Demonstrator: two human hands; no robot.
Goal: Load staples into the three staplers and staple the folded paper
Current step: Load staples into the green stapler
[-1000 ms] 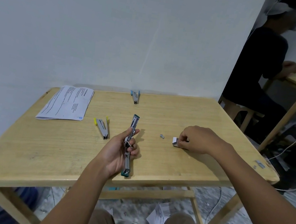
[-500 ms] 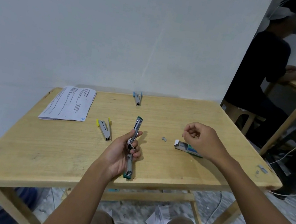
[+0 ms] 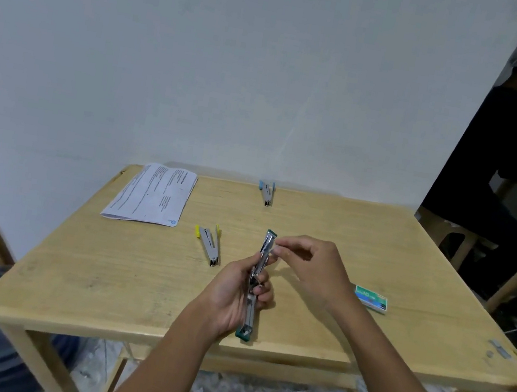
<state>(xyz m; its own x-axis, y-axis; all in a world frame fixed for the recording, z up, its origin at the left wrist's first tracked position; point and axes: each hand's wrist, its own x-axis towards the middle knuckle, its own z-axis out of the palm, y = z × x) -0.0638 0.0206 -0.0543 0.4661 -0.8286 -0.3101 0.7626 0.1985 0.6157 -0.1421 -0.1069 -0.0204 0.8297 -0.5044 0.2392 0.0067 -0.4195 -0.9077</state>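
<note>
My left grip (image 3: 235, 290) wraps the stiff stapler (image 3: 250, 316) mid-body while my right grip (image 3: 313, 269) pinches a light, probably brittle staple strip (image 3: 275, 250) at its 12 o'clock end.

- Left hand (image 3: 233, 295) grips an opened green stapler (image 3: 250, 315) above the table's (image 3: 102, 273) near edge.
- Right hand (image 3: 311, 270) pinches a small pale piece (image 3: 276, 249) at the stapler's far end.
- Yellow stapler (image 3: 208, 245), blue stapler (image 3: 266, 194), folded paper (image 3: 152, 194) and staple box (image 3: 371, 298) lie on the table.
</note>
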